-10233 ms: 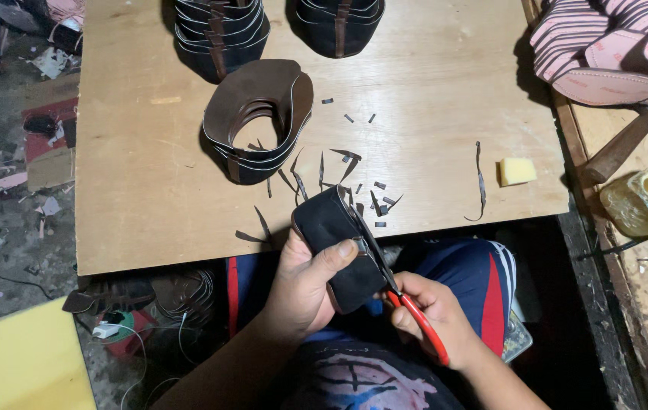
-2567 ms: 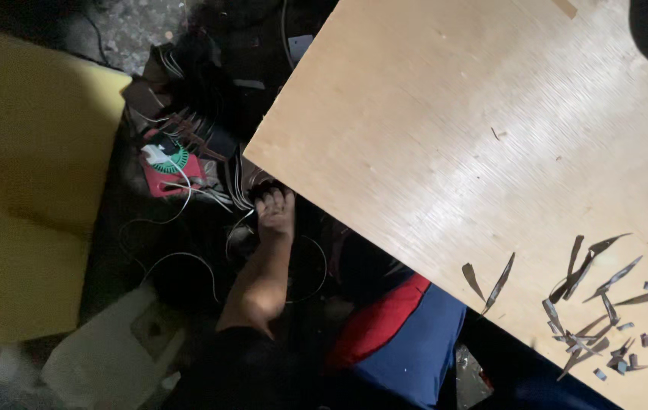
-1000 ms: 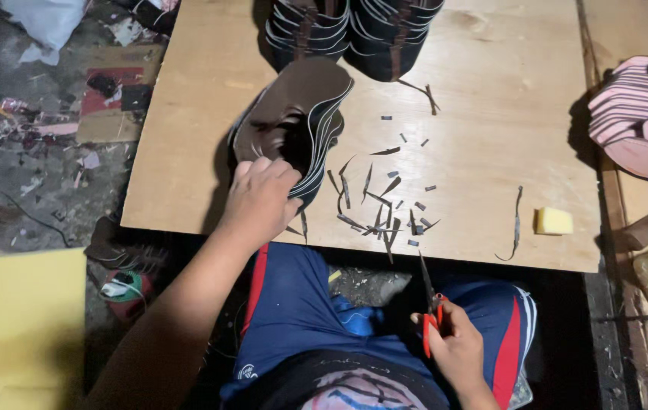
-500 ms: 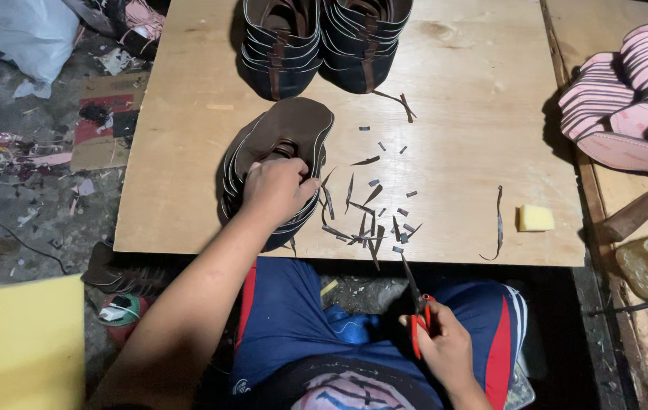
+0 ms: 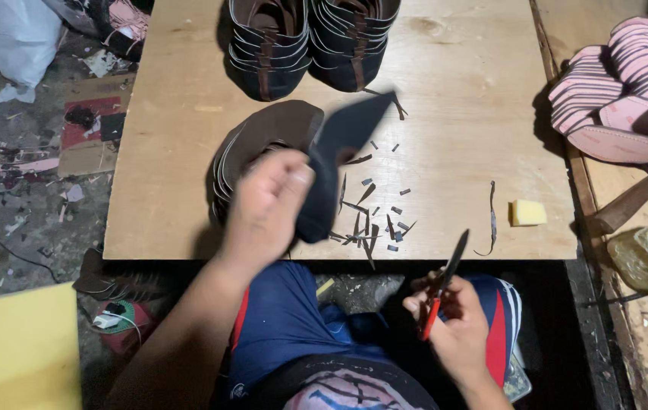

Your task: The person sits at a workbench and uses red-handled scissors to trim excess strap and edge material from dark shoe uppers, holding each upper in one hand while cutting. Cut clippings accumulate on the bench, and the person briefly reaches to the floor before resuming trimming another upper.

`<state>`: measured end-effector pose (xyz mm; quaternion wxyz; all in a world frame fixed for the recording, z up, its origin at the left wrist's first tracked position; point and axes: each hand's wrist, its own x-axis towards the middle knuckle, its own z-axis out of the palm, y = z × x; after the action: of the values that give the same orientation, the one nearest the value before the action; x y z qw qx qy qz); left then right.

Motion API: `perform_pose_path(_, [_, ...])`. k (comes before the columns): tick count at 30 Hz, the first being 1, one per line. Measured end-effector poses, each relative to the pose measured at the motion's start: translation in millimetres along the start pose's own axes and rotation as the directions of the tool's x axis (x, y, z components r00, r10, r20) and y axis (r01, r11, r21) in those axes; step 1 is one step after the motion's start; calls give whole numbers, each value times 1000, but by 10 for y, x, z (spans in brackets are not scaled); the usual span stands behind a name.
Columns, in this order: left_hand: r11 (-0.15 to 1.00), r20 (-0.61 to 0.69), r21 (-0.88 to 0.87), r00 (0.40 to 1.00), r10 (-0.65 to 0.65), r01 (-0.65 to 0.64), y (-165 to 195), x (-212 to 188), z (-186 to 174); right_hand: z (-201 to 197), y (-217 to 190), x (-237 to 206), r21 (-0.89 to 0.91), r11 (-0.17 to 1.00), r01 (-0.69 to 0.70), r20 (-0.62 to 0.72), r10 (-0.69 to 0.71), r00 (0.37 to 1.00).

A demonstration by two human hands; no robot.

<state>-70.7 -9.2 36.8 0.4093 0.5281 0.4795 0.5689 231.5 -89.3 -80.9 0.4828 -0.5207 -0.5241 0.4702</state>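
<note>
On the far left lay the littered floor (image 5: 28,175), with a yellow sheet (image 5: 13,349) at the near corner. Moving in, the left hand (image 5: 267,201) had come up off the pile of dark cut pieces (image 5: 263,140), where it was pressing half a second before, and its grip was now clenched around one dark piece of shoe material (image 5: 339,152), lifted clear of the tabletop (image 5: 453,91) and tilted up toward the camera. That meant a fresh piece had been picked off the pile and was now in the air. Behind it, two stacks of finished dark uppers (image 5: 309,38) sat at the far edge. Just right of the lifted piece, trimmed slivers (image 5: 369,220) were scattered on the wood. Lower down, over the lap, the right hand (image 5: 453,319) held red-handled scissors (image 5: 441,288), grip closed on the handles, blades pointing up and apart from the piece. Further right lay a small yellow block (image 5: 527,212), then a stack of pink insoles (image 5: 620,91).
</note>
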Motion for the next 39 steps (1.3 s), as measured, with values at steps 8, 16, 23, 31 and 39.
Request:
perform_pose_path(8, [725,514,314,752,412,-613,416,-403,539,20,-837,174,241,954,-179,347,88,934])
perform_pose_path(16, [925,97,-58,924,-370,377,-266,-660,651,84,-502,-15,114,991,-71,8,71,997])
perform_pose_path(23, [580,432,-522,780,-452,625,-304,-725,729,128,-479,-49,113,993,-24,112,11,994])
perform_pose_path(31, [636,305,-655,913,-270,407,-183,-649,618,-159,-479,-41,131,961,-245,482,155,862])
perform_pose_path(39, [688,314,-590,905,-285,422,-240,-671,631,-123,-275,-188,133,924,-359,529,240,814])
